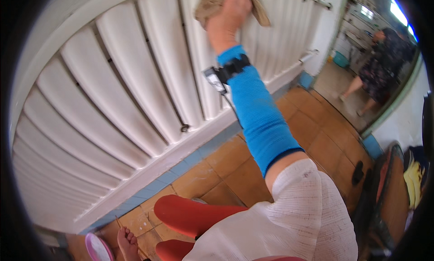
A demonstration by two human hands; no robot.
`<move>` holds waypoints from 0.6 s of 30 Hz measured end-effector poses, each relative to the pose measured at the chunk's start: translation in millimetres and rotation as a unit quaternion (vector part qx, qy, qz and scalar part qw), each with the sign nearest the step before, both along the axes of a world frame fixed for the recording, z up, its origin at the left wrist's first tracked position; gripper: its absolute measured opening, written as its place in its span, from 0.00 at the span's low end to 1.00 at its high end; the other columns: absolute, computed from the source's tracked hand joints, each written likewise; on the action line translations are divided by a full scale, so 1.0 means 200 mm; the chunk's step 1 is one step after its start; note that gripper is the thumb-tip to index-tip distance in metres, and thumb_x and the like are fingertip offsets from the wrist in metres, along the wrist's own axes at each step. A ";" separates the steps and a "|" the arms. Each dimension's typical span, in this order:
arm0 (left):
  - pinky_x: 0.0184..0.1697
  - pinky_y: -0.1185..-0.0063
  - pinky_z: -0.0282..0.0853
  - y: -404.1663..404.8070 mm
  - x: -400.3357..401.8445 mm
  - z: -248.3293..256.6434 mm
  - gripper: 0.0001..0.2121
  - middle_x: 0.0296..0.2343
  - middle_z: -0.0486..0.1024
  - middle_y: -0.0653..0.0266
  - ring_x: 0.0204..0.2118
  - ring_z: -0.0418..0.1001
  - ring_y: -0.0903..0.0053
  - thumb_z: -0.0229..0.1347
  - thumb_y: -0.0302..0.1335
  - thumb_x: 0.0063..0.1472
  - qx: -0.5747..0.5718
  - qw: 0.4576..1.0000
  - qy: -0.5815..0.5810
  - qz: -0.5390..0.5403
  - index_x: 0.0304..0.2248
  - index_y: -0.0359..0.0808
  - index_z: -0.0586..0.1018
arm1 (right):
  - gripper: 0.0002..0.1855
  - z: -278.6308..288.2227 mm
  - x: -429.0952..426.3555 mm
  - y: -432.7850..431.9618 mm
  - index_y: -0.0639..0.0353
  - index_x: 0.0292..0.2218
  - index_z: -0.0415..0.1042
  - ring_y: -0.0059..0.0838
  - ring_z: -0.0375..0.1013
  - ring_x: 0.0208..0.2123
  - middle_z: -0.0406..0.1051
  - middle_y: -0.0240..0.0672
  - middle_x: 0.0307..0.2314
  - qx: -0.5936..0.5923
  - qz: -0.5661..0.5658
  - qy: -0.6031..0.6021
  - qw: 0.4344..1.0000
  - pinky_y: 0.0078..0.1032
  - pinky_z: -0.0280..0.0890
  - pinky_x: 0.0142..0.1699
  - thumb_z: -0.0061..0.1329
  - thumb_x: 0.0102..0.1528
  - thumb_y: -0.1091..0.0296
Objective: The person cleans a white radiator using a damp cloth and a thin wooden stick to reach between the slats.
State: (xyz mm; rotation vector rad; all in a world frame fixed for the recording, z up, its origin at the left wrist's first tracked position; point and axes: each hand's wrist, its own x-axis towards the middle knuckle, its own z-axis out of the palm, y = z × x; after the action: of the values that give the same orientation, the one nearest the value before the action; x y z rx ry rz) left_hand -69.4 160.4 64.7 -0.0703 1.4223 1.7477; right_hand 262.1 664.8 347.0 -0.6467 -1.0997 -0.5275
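At the top, my right hand (228,18) presses a brown cloth (211,6) against a white ribbed panel (162,57). The cloth shows on both sides of the hand. A blue sleeve (264,108) covers that forearm, and a black strap with a small device (217,78) circles the wrist. Low on the left is my left hand (127,244), over the tiled floor and near a pink basin (98,249) with something whitish inside. Its fingers look curled, with a thin stick-like line beside them; whether it grips anything is unclear.
Orange floor tiles (237,173) meet blue skirting tiles (169,175) below the panel. To the right, a person (383,64) bends over in a doorway, near a teal basin (341,59). A brown upright board (391,196) and yellow cloth (413,183) are at the right edge.
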 end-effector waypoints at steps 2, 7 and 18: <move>0.10 0.91 0.46 0.03 0.00 -0.03 0.05 0.18 0.62 0.73 0.13 0.53 0.90 0.45 0.29 0.59 0.003 1.000 0.006 0.003 0.28 0.38 0.67 | 0.25 -0.08 0.08 0.04 0.63 0.50 0.56 0.51 0.52 0.50 0.53 0.52 0.49 0.013 0.019 -0.023 0.999 0.38 0.47 0.55 0.37 0.49 0.75; 0.10 0.91 0.46 0.03 0.05 -0.03 0.05 0.18 0.62 0.73 0.13 0.53 0.90 0.45 0.30 0.59 0.006 1.000 0.009 -0.002 0.27 0.38 0.66 | 0.30 -0.45 0.09 -0.03 0.57 0.52 0.55 0.50 0.49 0.53 0.49 0.49 0.52 -0.100 0.083 -0.030 0.991 0.36 0.45 0.56 0.42 0.46 0.79; 0.10 0.90 0.47 -0.07 0.07 -0.04 0.06 0.18 0.62 0.73 0.12 0.54 0.90 0.45 0.31 0.59 0.039 0.999 0.000 -0.017 0.26 0.39 0.66 | 0.18 -1.46 0.02 -0.01 0.65 0.45 0.60 0.39 0.58 0.46 0.58 0.42 0.44 -0.252 0.297 0.335 0.858 0.31 0.53 0.51 0.39 0.53 0.70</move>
State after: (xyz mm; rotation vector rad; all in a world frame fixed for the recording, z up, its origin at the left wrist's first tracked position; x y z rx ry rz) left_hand -55.0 146.2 56.0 -0.0045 1.3450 1.7736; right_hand 266.9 662.6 55.1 -0.8089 -0.6926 0.5257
